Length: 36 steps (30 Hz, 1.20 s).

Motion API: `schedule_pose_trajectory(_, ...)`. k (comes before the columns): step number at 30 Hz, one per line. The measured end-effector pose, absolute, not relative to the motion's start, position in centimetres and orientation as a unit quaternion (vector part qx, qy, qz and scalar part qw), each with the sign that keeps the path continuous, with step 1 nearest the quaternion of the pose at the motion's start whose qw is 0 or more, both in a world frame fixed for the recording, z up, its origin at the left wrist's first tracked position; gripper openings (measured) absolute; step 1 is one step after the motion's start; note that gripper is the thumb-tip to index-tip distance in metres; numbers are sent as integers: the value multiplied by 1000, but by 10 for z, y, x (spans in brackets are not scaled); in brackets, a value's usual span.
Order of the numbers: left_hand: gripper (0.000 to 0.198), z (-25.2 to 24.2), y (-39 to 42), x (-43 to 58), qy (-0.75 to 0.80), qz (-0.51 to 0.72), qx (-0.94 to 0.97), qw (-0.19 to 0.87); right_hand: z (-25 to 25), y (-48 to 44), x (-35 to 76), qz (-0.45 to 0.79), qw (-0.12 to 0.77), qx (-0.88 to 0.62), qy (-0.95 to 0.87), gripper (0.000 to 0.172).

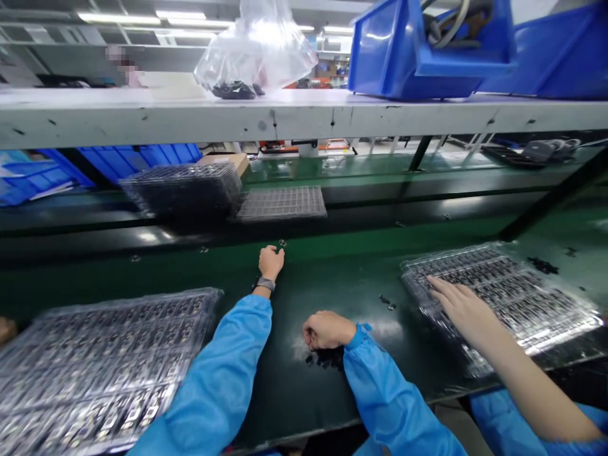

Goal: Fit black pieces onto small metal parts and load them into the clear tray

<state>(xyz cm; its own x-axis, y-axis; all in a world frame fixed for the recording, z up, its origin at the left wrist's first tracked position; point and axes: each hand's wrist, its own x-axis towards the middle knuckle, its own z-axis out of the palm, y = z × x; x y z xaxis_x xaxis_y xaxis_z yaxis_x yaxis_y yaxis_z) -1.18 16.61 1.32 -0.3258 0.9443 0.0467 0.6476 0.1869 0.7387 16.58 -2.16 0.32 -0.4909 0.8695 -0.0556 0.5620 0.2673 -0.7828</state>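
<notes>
My left hand [271, 262], with a watch at the wrist, reaches out over the green work surface [361, 272]. Its thumb and fingers are slightly apart, just short of a small metallic part [283, 243] near the dark belt. Closer to me, my right hand [329, 330] is closed, fingertips pressed together low over a pile of small black pieces [327, 358]. What it pinches is hidden. A few more black pieces [387, 302] lie to its right. Left of my left arm is a clear compartment tray [156, 335] full of small parts.
A co-worker's hand [456, 307] rests on another filled clear tray [503, 272] at right. Stacked trays [185, 187] and a single clear tray [284, 202] stand on the belt [361, 212]. Overhead, a shelf [304, 117] carries blue bins [384, 54] and a plastic bag [256, 54].
</notes>
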Motion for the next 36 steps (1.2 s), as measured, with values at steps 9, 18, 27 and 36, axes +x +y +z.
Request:
schedule_pose_trajectory(9,17,24,211,2,759,340,511,217,24,-34,158,468,299,-512,-655,23)
schedule_pose_trajectory(18,18,26,177,-1,646,515,482,294,37,-30,169,507,318,-438,-671,29)
schedule_pose_trajectory(27,60,-8,70,10,454,584,419,527,5,3,178,457,399,-532,-590,13)
schedule_pose_trajectory(36,53,-17,38,17,426,511,488,565,2,10,189,441,447,-531,-568,19)
